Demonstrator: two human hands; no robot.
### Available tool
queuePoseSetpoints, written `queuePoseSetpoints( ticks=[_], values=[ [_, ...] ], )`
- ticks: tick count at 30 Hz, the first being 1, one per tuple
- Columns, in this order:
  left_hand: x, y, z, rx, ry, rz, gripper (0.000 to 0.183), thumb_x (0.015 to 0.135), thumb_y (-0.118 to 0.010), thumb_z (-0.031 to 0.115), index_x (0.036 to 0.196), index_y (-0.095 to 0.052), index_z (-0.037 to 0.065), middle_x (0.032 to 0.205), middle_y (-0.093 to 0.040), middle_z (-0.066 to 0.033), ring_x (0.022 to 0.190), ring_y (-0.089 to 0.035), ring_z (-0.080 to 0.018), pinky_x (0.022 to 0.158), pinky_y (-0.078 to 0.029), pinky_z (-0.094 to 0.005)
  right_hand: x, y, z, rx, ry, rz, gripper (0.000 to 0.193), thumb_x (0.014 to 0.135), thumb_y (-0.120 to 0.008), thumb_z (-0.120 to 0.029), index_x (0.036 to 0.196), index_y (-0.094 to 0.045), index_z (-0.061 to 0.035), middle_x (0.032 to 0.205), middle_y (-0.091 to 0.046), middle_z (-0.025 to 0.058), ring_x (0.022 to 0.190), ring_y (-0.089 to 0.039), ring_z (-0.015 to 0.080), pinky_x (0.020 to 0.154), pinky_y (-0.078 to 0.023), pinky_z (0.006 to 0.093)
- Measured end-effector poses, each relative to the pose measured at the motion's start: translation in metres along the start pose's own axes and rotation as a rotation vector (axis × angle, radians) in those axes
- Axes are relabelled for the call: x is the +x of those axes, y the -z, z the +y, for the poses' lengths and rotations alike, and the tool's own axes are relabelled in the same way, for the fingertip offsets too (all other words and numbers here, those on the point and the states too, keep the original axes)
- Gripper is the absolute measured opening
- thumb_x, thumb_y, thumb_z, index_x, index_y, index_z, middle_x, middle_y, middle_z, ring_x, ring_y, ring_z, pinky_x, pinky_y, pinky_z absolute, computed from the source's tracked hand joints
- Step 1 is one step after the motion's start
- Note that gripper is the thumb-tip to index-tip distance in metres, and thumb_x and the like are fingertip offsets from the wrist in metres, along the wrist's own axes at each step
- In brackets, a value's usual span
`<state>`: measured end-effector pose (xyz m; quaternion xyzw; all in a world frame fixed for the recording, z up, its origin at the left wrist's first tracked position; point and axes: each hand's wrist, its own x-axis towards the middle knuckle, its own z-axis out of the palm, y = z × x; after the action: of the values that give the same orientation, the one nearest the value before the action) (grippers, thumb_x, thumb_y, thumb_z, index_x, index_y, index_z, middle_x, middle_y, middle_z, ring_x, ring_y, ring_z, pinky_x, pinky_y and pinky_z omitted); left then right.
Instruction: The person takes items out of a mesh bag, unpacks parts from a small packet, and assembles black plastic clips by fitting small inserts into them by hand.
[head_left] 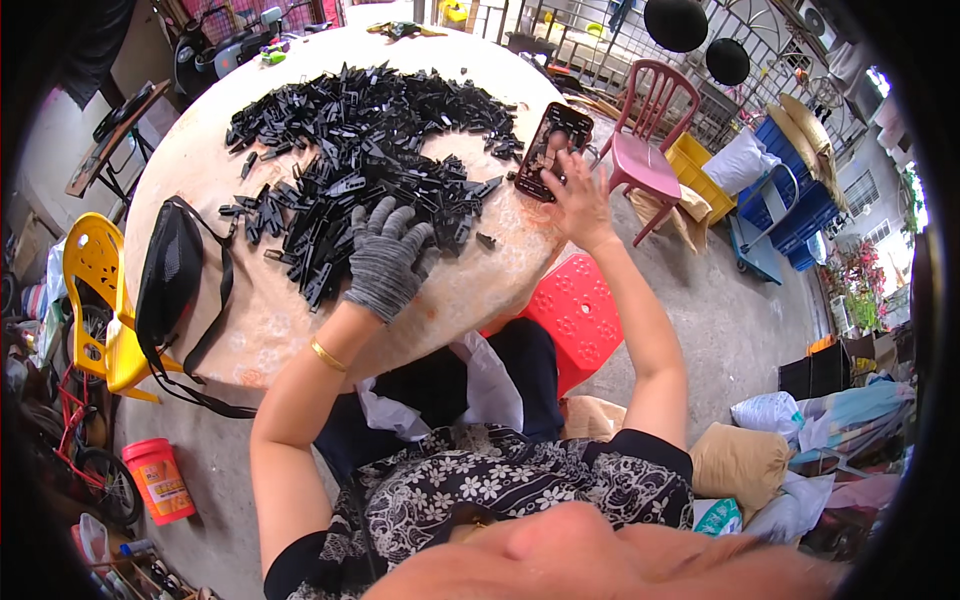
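Note:
A big heap of small black plastic pieces shaped like clips (370, 130) covers much of the round table (460, 290). My left hand (388, 260), in a grey knitted glove, lies flat on the near edge of the heap with its fingers spread. At the table's right edge stands a smartphone (548, 140), tilted, with its screen lit. My bare right hand (582, 200) is at the phone's lower right, fingers apart, fingertips over or against the screen; whether they touch it I cannot tell. Neither hand grips anything that I can see.
A black bag with a strap (175, 265) lies at the table's left edge. Around the table are a yellow chair (95, 300), a red stool (575, 315) and a dark pink chair (645, 150). On the floor stands a red bucket (160, 485); sacks (740, 465) sit at right.

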<state>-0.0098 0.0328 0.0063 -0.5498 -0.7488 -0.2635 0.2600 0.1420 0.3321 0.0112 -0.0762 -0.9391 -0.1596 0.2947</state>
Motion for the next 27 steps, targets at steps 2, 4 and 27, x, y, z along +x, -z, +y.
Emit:
queuePoseSetpoints(
  ticks=[2,4,27],
  values=[
    [0.000,-0.001,0.000,-0.004,-0.002,-0.002,0.030,0.071,-0.067,0.029,0.097,-0.064,0.013,0.112,-0.054,-0.0121,0.117,-0.041,-0.0349,0.101,-0.021,-0.0601,0.001,0.002,0.003,-0.045,-0.070,0.092,0.043,0.080,-0.059,-0.037,0.119,-0.056,-0.0191,0.139,-0.035,0.0106,0.130,-0.027,0.0296,0.106,-0.016,0.0520],
    [0.001,-0.001,-0.001,-0.008,-0.004,-0.004,0.030,0.071,-0.068,0.029,0.096,-0.064,0.013,0.111,-0.054,-0.0121,0.117,-0.041,-0.0350,0.101,-0.021,-0.0603,0.000,0.006,0.008,0.005,-0.179,0.203,0.048,0.082,-0.058,-0.035,0.125,-0.051,-0.0167,0.138,-0.034,0.0142,0.128,-0.030,0.0318,0.104,-0.019,0.0494],
    [0.002,0.003,0.004,0.021,-0.016,0.059,0.027,0.069,-0.070,0.024,0.093,-0.066,0.013,0.107,-0.057,-0.0111,0.113,-0.046,-0.0340,0.101,-0.026,-0.0544,-0.007,0.005,0.001,0.124,0.096,0.098,0.032,0.074,-0.065,-0.029,0.103,-0.063,-0.0154,0.135,-0.040,0.0116,0.127,-0.034,0.0257,0.105,-0.022,0.0415]
  ],
)
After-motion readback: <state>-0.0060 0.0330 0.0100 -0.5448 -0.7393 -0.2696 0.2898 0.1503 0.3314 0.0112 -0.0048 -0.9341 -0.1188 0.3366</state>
